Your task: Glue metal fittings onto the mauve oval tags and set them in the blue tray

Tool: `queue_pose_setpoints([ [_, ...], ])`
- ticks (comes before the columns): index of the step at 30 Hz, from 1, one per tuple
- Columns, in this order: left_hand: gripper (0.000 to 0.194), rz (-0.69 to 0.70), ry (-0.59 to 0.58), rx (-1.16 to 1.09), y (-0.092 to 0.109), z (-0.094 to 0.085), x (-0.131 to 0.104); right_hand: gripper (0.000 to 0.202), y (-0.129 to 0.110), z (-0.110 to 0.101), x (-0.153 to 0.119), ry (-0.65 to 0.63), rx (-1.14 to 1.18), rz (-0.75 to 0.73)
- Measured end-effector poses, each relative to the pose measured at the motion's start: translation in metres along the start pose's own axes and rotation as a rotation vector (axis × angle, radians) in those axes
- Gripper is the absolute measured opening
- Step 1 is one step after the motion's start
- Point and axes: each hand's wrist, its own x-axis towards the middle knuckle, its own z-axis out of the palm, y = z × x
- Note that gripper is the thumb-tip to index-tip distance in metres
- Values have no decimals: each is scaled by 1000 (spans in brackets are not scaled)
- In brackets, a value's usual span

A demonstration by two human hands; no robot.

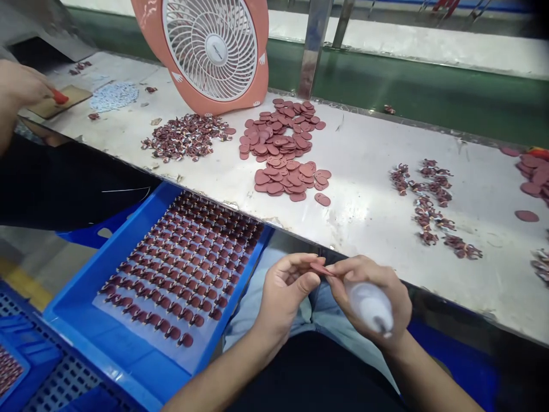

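Between my two hands, above my lap, is a flat reddish-brown oval disc (321,269). The fingers of my left hand (286,289) pinch its left side. My right hand (377,292) touches the disc's other end with thumb and forefinger, while a translucent white squeeze bottle (371,307) is tucked in its palm, nozzle pointing down toward me. On the bench ahead lies a heap of similar oval discs (278,137). Left of that heap is a pile of small brown figure-like pieces (184,137); more such pieces (429,212) are scattered to the right.
An orange fan (214,51) stands on the white bench (360,166). At lower left, a blue tray (77,315) holds rows of assembled discs and figures. Another person's hand (21,86) holds something red at far left, near pale blue bits (114,96).
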Motion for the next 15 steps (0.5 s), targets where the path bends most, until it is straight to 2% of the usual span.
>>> queue_pose_setpoints([
  [3, 34, -251, 65, -265, 2, 5, -5, 36, 3, 7, -4, -23, -76, -112],
  [6, 27, -327, 136, -362, 4, 4, -8, 38, -1, 11, -7, -33, -85, -99],
  [9, 28, -317, 189, -408, 6, -4, -10, 39, -9, 4, -10, -13, -31, 29],
  [13, 31, -329, 203, -452, 11, -19, -15, 38, -20, -21, -9, -147, 82, 341],
  [15, 30, -344, 175, -457, 16, -25, -17, 37, -25, -35, -7, -178, 15, 422],
])
